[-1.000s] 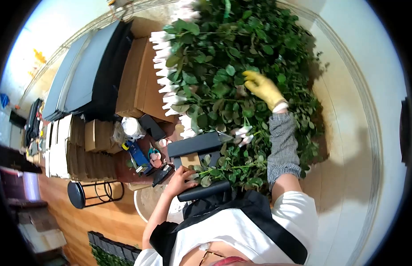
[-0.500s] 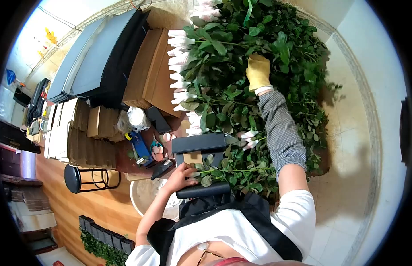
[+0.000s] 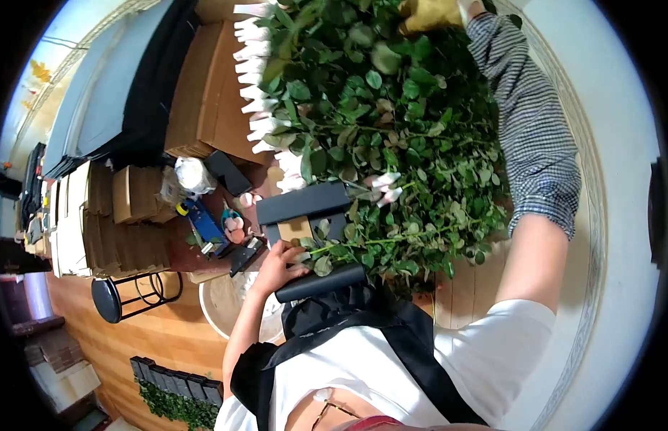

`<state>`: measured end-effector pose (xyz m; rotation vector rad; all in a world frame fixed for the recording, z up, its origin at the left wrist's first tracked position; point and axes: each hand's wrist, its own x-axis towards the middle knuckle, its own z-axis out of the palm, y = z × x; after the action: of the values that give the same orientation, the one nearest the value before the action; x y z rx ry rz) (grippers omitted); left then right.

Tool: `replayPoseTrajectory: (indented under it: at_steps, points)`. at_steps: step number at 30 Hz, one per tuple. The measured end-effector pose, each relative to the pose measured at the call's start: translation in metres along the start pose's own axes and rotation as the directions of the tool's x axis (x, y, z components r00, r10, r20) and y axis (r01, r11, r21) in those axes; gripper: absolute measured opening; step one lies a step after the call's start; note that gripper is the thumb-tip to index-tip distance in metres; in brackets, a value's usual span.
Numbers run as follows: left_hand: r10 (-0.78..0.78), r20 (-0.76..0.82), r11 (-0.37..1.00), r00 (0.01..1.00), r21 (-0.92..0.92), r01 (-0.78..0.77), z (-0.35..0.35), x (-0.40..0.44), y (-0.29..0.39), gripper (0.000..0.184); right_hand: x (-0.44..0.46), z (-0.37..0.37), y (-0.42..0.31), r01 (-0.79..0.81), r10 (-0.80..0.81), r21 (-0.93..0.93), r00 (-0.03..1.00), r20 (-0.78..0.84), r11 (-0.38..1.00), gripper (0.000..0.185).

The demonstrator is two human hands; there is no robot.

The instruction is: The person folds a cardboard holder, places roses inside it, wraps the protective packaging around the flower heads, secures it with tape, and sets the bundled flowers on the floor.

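My bare left hand (image 3: pixel 282 267) is closed at the left end of a leafy stem (image 3: pixel 413 235), by a pale tip. That stem lies across a black box (image 3: pixel 298 203) with a tan cardboard piece (image 3: pixel 297 228) in it and a black padded bar (image 3: pixel 319 282) in front. My right hand (image 3: pixel 429 16), in a yellow glove, is at the top edge among the leaves of a big pile of leafy stems (image 3: pixel 391 93). Its fingers look curled, but leaves and the frame edge hide what they hold. White-sleeved ends (image 3: pixel 253 68) line the pile's left side.
Cardboard boxes (image 3: pixel 205 93) and stacked cartons (image 3: pixel 118 223) stand at left. Scissors (image 3: pixel 230 215), a blue tool (image 3: pixel 207 226) and a dark phone-like block (image 3: pixel 230 172) lie nearby. A white bin (image 3: pixel 215 316) and a black stool (image 3: pixel 108 299) are below. The wall (image 3: pixel 607 144) bounds the right.
My gloved right hand has moved up the view, over the far part of the pile, with nearby leaves blurred. The whole view has shifted; my left hand keeps its place by the box.
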<state>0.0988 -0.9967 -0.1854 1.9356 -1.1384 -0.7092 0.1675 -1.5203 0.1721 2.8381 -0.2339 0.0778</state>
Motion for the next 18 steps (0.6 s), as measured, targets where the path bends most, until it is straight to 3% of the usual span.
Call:
replayPoseTrajectory:
  at_steps: [4, 7, 18]
  points:
    - [0.064, -0.005, 0.996, 0.998, 0.068, -0.064, -0.002, 0.002, 0.000, 0.054, -0.009, -0.002, 0.010, -0.013, 0.006, -0.021, 0.956, -0.294, 1.000, 0.035]
    - [-0.045, 0.029, 0.999, 0.999, -0.017, 0.045, -0.001, 0.001, 0.004, 0.054, -0.012, -0.007, 0.008, -0.034, 0.015, -0.043, 0.921, -0.389, 0.998, 0.034]
    - [0.021, -0.013, 1.000, 1.000, 0.021, -0.021, 0.002, 0.001, -0.004, 0.054, -0.014, -0.010, 0.019, -0.112, 0.090, -0.050, 0.943, -0.321, 0.992, 0.031]
